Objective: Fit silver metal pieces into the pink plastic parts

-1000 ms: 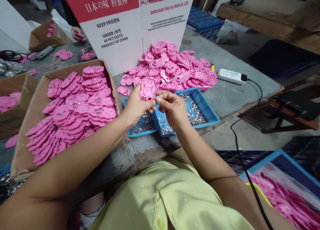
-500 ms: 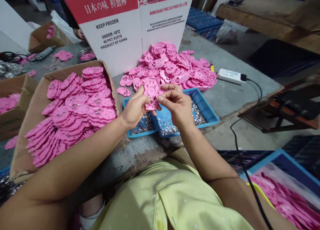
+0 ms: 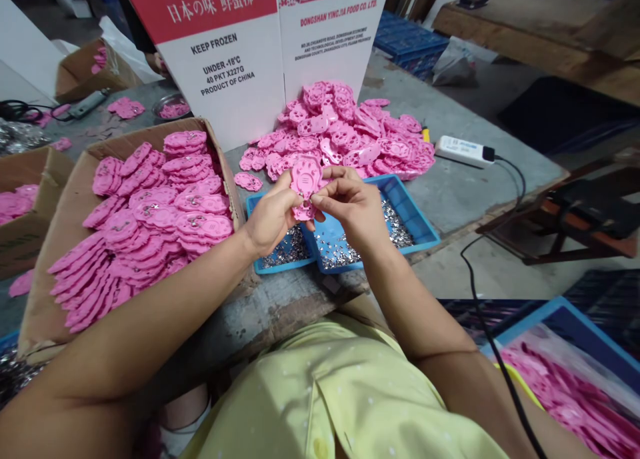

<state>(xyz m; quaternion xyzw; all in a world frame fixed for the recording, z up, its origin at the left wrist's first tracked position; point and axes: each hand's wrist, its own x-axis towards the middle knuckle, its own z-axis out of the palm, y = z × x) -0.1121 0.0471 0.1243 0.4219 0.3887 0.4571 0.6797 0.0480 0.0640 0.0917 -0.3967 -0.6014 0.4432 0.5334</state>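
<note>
My left hand (image 3: 273, 220) is closed around a pink plastic part (image 3: 306, 176), an openwork plate held upright above the trays. Thumb and fingers of my right hand (image 3: 354, 209) pinch together at the lower section of that plate; whatever is between the fingertips is too small to make out. Below my hands are two blue trays, a left tray (image 3: 284, 268) and a right tray (image 3: 426, 240), both holding small shiny metal pieces (image 3: 336, 254). A heap of similar pink parts (image 3: 350, 129) lies just behind them on the table.
On the left stands an open cardboard box (image 3: 53, 272) with stacked pink parts (image 3: 150, 212). A white printed carton (image 3: 225, 99) rises behind. To the right, a white device (image 3: 463, 150) trails a black cable (image 3: 473, 279). A blue crate (image 3: 560, 307) with pink parts is at lower right.
The view has shifted very slightly. The pink part has tilted a little in my left hand, and my right fingertips have moved slightly left against its lower section.
</note>
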